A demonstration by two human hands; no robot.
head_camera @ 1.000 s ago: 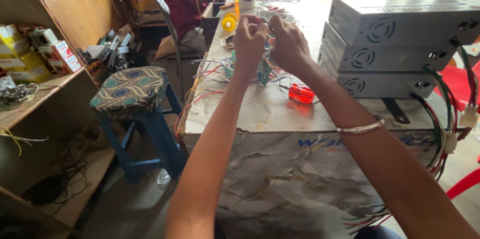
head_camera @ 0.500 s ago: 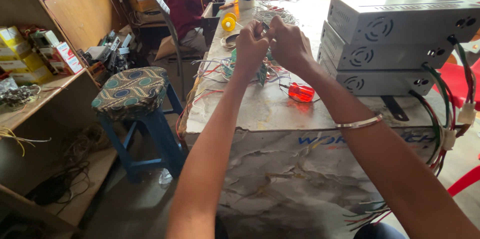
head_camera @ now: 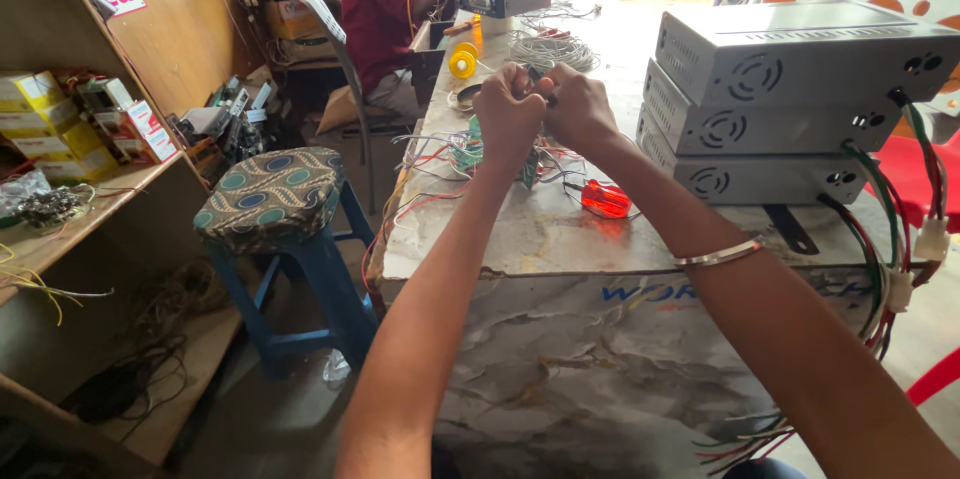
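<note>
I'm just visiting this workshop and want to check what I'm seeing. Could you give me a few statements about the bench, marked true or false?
1. Both hands, left hand and right hand, meet over the tangle of wires. True.
2. The metal boxes lie side by side. False: three are stacked.
3. A red-handled tool lies on the worktop. True.
4. The stool has a plain white seat. False: a patterned cushion.

We see three stacked grey metal boxes (head_camera: 800, 99) on the desk (head_camera: 520, 234), a red-handled screwdriver (head_camera: 606, 200), and a cushioned blue stool (head_camera: 280, 229) beside it.
</note>
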